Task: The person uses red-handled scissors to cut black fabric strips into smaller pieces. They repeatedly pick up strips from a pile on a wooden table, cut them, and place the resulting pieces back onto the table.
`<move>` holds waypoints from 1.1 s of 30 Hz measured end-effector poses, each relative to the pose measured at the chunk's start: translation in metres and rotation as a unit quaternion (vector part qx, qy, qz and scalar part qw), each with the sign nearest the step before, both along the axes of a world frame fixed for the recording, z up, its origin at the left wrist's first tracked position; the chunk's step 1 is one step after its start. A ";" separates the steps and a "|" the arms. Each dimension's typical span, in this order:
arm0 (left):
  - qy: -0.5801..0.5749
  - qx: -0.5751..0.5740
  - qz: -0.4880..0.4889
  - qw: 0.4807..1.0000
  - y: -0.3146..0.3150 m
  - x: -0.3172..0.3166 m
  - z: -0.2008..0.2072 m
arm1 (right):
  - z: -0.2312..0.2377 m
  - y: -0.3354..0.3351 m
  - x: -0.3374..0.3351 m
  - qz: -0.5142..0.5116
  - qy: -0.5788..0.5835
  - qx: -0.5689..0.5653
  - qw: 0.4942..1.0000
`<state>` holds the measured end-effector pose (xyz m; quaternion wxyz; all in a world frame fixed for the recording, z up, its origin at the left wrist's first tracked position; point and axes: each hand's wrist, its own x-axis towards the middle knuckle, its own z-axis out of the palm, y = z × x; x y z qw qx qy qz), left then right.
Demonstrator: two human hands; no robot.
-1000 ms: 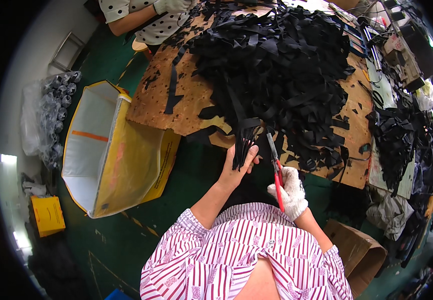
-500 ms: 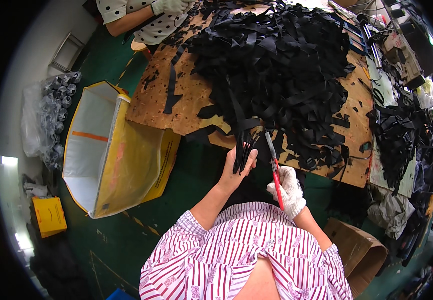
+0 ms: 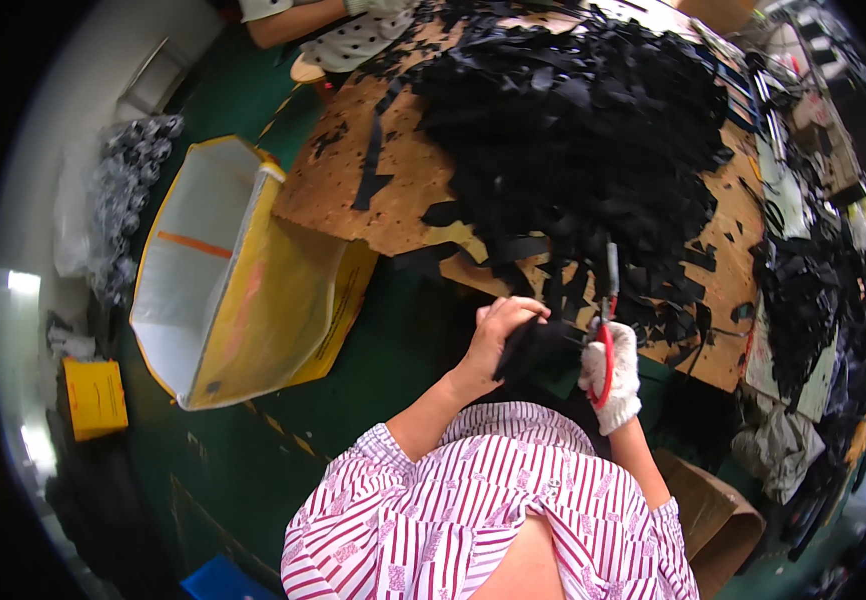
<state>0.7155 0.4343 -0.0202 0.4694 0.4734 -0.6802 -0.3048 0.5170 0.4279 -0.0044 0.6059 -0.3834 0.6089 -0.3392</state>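
Note:
My bare left hand (image 3: pixel 499 338) is closed on a bunch of black fabric strips (image 3: pixel 533 352), just off the near edge of the wooden table. To its right, my right hand (image 3: pixel 613 378) wears a white knit glove. It grips a pair of scissors (image 3: pixel 605 352) by the red handles, and the metal blades point away from me toward the heap. A large heap of black strips (image 3: pixel 573 140) covers much of the tabletop (image 3: pixel 338 200) beyond both hands. Loose strips and small scraps lie around the heap.
A yellow bag with a pale lining (image 3: pixel 273 300) stands on the green floor, left of the table. Beside my right elbow is a cardboard box (image 3: pixel 718 510). More black strips (image 3: pixel 803 300) hang at the right. Across the table works another person in a dotted top (image 3: pixel 358 42).
The whole view has shifted slightly. The strips in my left hand have swung from hanging upright to lying toward the right. My right hand with the scissors has moved right, away from the left hand.

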 end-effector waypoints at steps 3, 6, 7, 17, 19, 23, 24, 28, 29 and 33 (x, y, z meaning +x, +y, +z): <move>-0.179 -0.071 0.042 0.980 0.001 0.004 0.042 | -0.001 -0.001 -0.004 -0.023 0.008 0.032 0.999; -0.120 -0.136 -0.005 0.983 0.003 0.008 0.059 | 0.009 0.002 0.009 -0.062 -0.027 0.030 0.997; 0.013 -0.089 -0.055 0.994 0.003 0.010 0.054 | 0.012 0.004 0.013 -0.072 -0.037 0.024 0.996; 0.594 0.208 0.076 0.773 0.009 0.048 -0.016 | 0.008 0.001 0.016 0.015 -0.010 -0.025 1.000; 0.524 0.151 0.109 0.831 0.011 0.052 -0.023 | 0.005 0.005 0.018 0.020 -0.014 -0.021 0.999; 0.309 0.145 0.186 0.921 -0.008 0.070 -0.031 | 0.002 0.010 0.024 0.024 -0.023 -0.007 0.999; 0.256 0.105 0.175 0.945 -0.017 0.075 -0.032 | 0.003 0.010 0.027 0.027 -0.022 -0.008 0.999; 0.152 0.223 0.178 0.946 -0.048 0.092 -0.033 | 0.008 0.011 0.029 0.030 0.015 0.012 0.999; 0.102 0.237 0.188 0.948 -0.051 0.095 -0.033 | 0.008 0.010 0.028 0.028 0.012 0.010 0.999; -0.028 0.147 0.229 0.962 -0.053 0.099 -0.043 | 0.006 0.010 0.024 0.029 0.033 0.014 0.999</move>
